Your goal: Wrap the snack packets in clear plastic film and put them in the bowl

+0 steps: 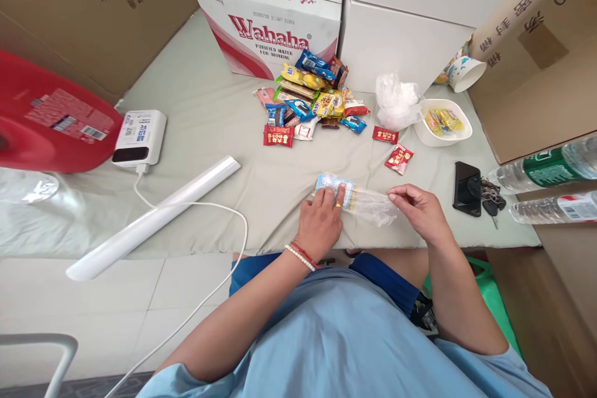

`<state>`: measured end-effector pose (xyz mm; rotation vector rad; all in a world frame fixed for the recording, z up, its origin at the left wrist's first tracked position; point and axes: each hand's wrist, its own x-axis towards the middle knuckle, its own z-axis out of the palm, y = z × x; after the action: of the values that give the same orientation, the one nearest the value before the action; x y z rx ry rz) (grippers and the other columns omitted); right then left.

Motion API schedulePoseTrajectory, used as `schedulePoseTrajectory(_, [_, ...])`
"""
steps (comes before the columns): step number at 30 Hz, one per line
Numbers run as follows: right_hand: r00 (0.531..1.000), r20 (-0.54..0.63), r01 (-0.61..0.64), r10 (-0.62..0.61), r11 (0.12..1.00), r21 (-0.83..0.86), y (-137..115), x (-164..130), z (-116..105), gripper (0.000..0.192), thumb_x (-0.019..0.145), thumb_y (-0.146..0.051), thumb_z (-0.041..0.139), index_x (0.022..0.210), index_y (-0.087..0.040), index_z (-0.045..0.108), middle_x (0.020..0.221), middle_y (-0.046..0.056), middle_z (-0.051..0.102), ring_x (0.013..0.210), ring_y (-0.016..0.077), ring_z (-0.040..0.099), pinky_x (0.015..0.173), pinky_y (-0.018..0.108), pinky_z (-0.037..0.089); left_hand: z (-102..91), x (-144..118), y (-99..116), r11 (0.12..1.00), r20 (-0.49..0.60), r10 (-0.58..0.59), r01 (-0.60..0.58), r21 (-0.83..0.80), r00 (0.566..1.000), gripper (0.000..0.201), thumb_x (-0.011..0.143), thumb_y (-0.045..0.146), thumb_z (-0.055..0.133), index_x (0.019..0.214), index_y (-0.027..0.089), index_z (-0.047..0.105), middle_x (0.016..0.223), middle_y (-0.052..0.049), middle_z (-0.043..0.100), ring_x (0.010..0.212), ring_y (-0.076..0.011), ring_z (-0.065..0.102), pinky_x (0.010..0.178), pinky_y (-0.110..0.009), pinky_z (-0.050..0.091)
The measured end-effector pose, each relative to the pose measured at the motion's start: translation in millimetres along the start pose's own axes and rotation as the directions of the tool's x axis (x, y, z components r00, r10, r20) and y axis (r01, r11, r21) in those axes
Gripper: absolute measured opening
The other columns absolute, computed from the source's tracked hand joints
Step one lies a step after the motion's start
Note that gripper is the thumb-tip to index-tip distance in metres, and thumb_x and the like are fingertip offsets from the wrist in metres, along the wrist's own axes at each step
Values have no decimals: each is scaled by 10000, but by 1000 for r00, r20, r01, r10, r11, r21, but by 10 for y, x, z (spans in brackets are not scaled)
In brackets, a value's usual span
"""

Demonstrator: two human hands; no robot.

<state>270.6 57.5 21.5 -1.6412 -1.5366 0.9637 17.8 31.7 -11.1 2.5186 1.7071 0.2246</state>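
Observation:
A clear plastic bag (pixel 375 202) with a blue-and-white printed part (pixel 349 193) lies on the cloth-covered table in front of me. Over the printed part, my left hand (pixel 321 217) rests with its fingers stretched out and pressing down. My right hand (pixel 422 208) pinches the clear end of the bag between thumb and fingertips. Beyond the bag sits a pile of wrapped snacks (pixel 321 102) in mixed colours. Two red snack packets (pixel 399 159) lie nearer, to the right of the pile. What the bag holds is partly hidden under my left fingers.
A white bowl (pixel 422 130) with yellow packets stands at the right, beside a crumpled white bag (pixel 396 99). Further right are a phone (pixel 467 189), keys (pixel 492 196) and two bottles (pixel 555 165). Leftward lie a white tube light (pixel 153 217), a white device (pixel 140 137) and its cable.

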Motion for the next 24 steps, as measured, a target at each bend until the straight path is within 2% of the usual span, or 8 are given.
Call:
schedulePoseTrajectory(4, [985, -172, -30, 27, 999, -15, 25, 114, 18, 423, 886, -565, 658, 1108, -209, 718, 1068, 81, 727, 934, 214, 639, 836, 351, 514, 37, 28, -4, 1000, -7, 8, -8, 25, 1000, 683, 938, 146, 459, 1608, 141, 327, 1347, -200, 571, 1200, -319, 527, 793, -413, 474])
schedulePoseTrajectory(5, [988, -148, -52, 46, 998, -38, 33, 152, 64, 473, 885, -581, 650, 1173, -208, 697, 1090, 88, 727, 958, 223, 646, 848, 362, 518, 45, 33, -2, 999, -7, 9, -9, 35, 1000, 668, 951, 145, 446, 1608, 134, 326, 1343, -203, 570, 1199, -322, 527, 784, -410, 474])
schedulePoseTrajectory(7, [995, 20, -91, 94, 988, -122, 37, 199, 173, 522, 856, -586, 683, 1213, -205, 678, 1044, 83, 731, 933, 234, 661, 839, 369, 521, 56, 42, 2, 999, -8, 10, -10, 49, 1000, 642, 973, 144, 424, 1607, 130, 325, 1336, -205, 571, 1198, -322, 529, 772, -402, 473])
schedulePoseTrajectory(10, [962, 257, -22, 96, 961, -277, -19, 175, 285, 338, 867, -525, 671, 965, -205, 711, 893, 49, 694, 814, 214, 648, 783, 342, 508, 59, 52, 3, 999, -14, 17, -17, 49, 1000, 609, 997, 148, 405, 1602, 149, 332, 1343, -202, 574, 1199, -314, 531, 766, -394, 473])
schedulePoseTrajectory(14, [979, 178, 158, -103, 929, -335, -247, 141, 281, 247, 930, -423, 563, 884, -216, 689, 901, 55, 669, 829, 207, 643, 763, 315, 494, 55, 56, -9, 998, -17, 31, -30, 47, 999, 585, 1012, 146, 363, 1596, 145, 341, 1368, -202, 570, 1217, -317, 525, 755, -400, 478])
schedulePoseTrajectory(17, [974, 189, 188, -123, 907, -377, -486, 258, 375, 235, 964, -382, 520, 874, -227, 672, 717, 23, 647, 692, 195, 616, 670, 290, 456, 57, 57, -6, 999, -20, 33, -32, 18, 999, 587, 1009, 134, 351, 1596, 135, 345, 1373, -210, 571, 1228, -325, 531, 800, -427, 485])
schedulePoseTrajectory(20, [957, 243, 251, -159, 873, -417, -671, 435, 662, 199, 955, -318, 520, 849, -223, 660, 645, 13, 639, 640, 190, 597, 629, 277, 418, 51, 63, 18, 998, -33, 54, -54, -15, 998, 533, 996, 107, 360, 1516, 130, 476, 1353, -211, 589, 1220, -329, 546, 899, -474, 484])
schedulePoseTrajectory(24, [936, 320, 283, -146, 853, -439, -744, 528, 1057, 185, 934, -215, 511, 1018, -234, 675, 751, 12, 710, 702, 195, 641, 661, 267, 420, 1, 40, -18, 995, -37, 80, -81, -50, 996, 380, 982, 104, 406, 1233, 106, 692, 1235, -205, 643, 1187, -334, 575, 984, -483, 491])
